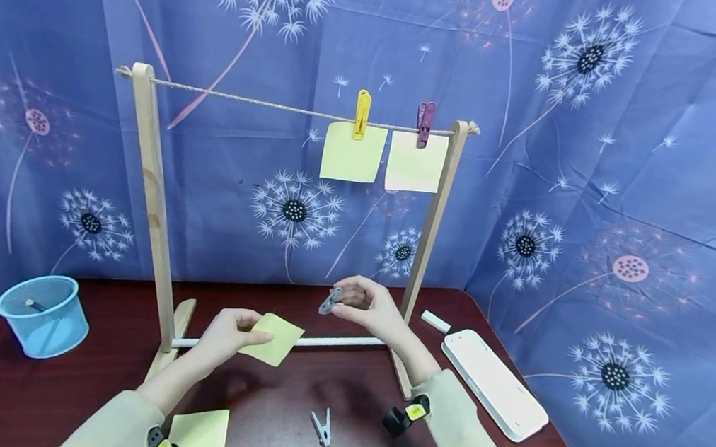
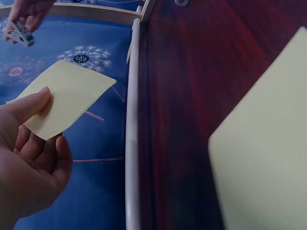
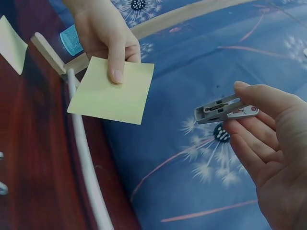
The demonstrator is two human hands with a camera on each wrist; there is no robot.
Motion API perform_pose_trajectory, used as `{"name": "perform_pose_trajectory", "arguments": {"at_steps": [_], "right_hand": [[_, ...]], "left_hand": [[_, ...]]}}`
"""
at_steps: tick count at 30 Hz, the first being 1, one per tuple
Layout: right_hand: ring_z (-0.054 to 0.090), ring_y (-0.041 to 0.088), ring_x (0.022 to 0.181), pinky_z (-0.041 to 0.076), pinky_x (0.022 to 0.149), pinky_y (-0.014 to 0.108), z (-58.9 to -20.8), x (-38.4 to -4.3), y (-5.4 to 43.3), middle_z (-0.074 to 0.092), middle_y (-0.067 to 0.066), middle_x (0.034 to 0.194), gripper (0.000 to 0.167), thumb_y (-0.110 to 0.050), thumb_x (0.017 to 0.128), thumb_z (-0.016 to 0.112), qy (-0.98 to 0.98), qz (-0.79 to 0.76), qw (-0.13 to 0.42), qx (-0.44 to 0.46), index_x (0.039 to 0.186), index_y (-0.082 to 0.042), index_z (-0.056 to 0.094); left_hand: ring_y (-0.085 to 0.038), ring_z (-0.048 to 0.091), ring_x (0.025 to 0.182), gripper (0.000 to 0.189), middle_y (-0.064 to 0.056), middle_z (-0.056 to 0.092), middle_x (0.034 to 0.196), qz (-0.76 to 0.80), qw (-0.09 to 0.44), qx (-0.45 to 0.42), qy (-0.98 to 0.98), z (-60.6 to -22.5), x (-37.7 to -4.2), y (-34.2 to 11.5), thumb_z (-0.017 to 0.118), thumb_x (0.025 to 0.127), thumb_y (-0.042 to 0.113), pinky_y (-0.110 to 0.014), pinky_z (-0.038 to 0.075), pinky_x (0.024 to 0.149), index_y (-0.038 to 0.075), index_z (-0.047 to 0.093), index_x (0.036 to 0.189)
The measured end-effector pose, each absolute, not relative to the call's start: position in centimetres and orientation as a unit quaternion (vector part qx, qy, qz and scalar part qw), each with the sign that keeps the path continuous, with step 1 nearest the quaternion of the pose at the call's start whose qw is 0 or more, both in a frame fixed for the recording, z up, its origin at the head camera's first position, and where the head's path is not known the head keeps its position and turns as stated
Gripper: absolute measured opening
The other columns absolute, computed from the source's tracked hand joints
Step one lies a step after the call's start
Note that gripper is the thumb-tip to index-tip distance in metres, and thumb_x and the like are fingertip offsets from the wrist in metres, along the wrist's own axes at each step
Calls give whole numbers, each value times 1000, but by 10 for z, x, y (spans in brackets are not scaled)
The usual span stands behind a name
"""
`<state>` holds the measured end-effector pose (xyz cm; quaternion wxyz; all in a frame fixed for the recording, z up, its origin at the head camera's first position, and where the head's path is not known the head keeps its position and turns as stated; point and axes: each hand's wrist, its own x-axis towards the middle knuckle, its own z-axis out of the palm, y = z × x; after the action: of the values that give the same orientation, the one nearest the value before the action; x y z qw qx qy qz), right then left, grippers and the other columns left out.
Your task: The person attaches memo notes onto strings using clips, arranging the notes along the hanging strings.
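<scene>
My left hand (image 1: 228,338) pinches a yellow sticky note (image 1: 276,340) between thumb and fingers, above the table near the white crossbar. In the right wrist view the sticky note (image 3: 114,98) faces the camera, the thumb lying across its top. To the right and a little higher, my right hand (image 1: 371,308) holds a grey clothespin (image 1: 330,300) by its handle end. The clothespin (image 3: 223,110) shows its spring in the right wrist view, thumb above and fingers below. Two notes hang from the rope (image 1: 247,100): one under a yellow clothespin (image 1: 362,116), one under a purple clothespin (image 1: 425,124).
Another grey clothespin (image 1: 322,430) lies on the table (image 1: 277,422) in front. Yellow notes (image 1: 201,437) lie at the lower left. Wooden posts (image 1: 154,198) carry the rope. A blue mesh basket (image 1: 45,320) stands left; a white case (image 1: 494,384) lies right, beside a small white block (image 1: 435,322).
</scene>
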<state>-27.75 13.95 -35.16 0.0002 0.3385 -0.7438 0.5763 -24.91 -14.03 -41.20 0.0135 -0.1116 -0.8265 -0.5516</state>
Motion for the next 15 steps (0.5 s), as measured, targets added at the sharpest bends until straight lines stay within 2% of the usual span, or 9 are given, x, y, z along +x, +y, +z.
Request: {"name": "perform_pose_trajectory", "arguments": {"at_steps": [4, 7, 10, 15], "right_hand": [[68, 12, 95, 56, 83, 29, -331, -280, 135, 67, 25, 107, 36, 0, 87, 69, -760, 550, 17, 346, 121, 5, 59], [68, 20, 99, 54, 90, 35, -314, -280, 132, 68, 20, 109, 36, -1, 87, 71, -774, 523, 37, 356, 121, 2, 61], [67, 27, 103, 54, 92, 40, -297, -278, 128, 68, 17, 112, 35, -4, 87, 71, -781, 505, 45, 364, 121, -1, 61], [67, 29, 104, 55, 90, 35, -267, -273, 120, 68, 18, 112, 37, -3, 88, 70, -781, 486, 58, 387, 124, 1, 60]], "left_hand": [[-8, 61, 72, 27, -8, 74, 86, -558, 21, -114, -822, -399, -254, -144, 78, 81, 14, -22, 49, 65, -4, 71, 100], [-7, 61, 73, 27, -8, 74, 88, -554, 29, -125, -822, -389, -258, -146, 77, 83, 15, -22, 49, 66, -5, 71, 101], [-8, 61, 76, 28, -7, 74, 89, -547, 40, -131, -826, -377, -260, -147, 77, 83, 17, -22, 49, 67, -3, 71, 101], [-8, 62, 78, 31, -7, 74, 92, -549, 63, -135, -822, -354, -263, -146, 78, 83, 20, -23, 49, 68, -2, 71, 103]]}}
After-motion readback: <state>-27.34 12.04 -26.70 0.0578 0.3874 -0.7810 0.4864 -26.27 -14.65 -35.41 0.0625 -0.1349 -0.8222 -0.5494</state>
